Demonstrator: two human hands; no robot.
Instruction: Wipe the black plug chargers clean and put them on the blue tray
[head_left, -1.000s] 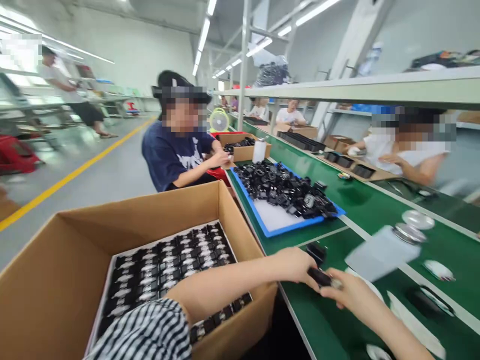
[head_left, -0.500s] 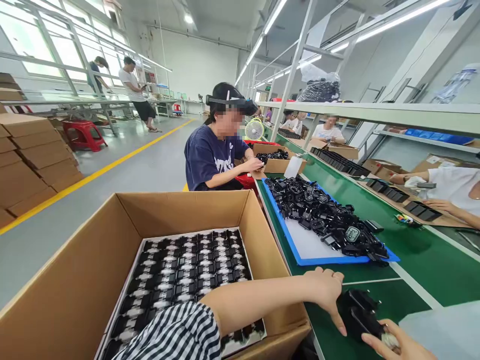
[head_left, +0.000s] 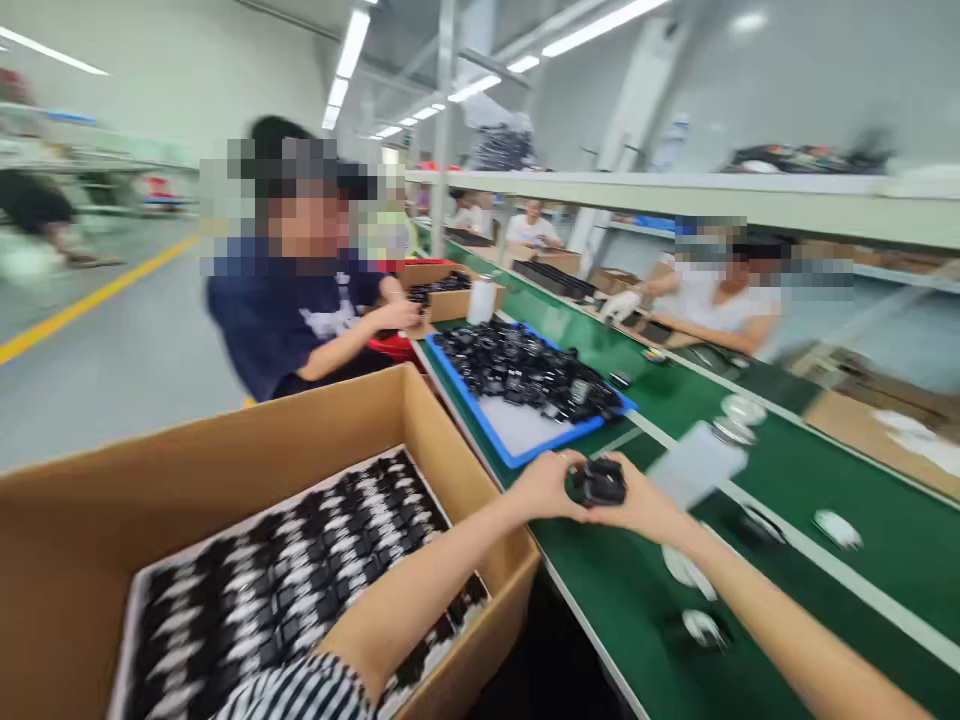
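Observation:
Just above the green work surface [head_left: 592, 570], my left hand [head_left: 551, 487] and my right hand [head_left: 634, 500] meet around a small black plastic part [head_left: 602, 482]. Fingers of both hands close on it from either side; its exact kind is blurred. Beyond my hands, a blue-rimmed tray [head_left: 517, 458] carries a heap of similar black parts [head_left: 517, 368]. To the left stands an open cardboard box [head_left: 457, 470], with rows of black and whitish pieces [head_left: 292, 575] in a white-edged layer. My left forearm reaches across its near corner.
A white bottle [head_left: 701, 465] lies to the right of my hands, near a loose black and white piece [head_left: 701, 630] and an oval piece [head_left: 836, 530]. A co-worker [head_left: 300, 310] sits beyond the box; another [head_left: 712, 300] works across the bench. An overhead shelf [head_left: 675, 192] runs along it.
The view has swung to the right. My hands have come together and lifted the black part off the surface; earlier my left hand was spread beside black parts.

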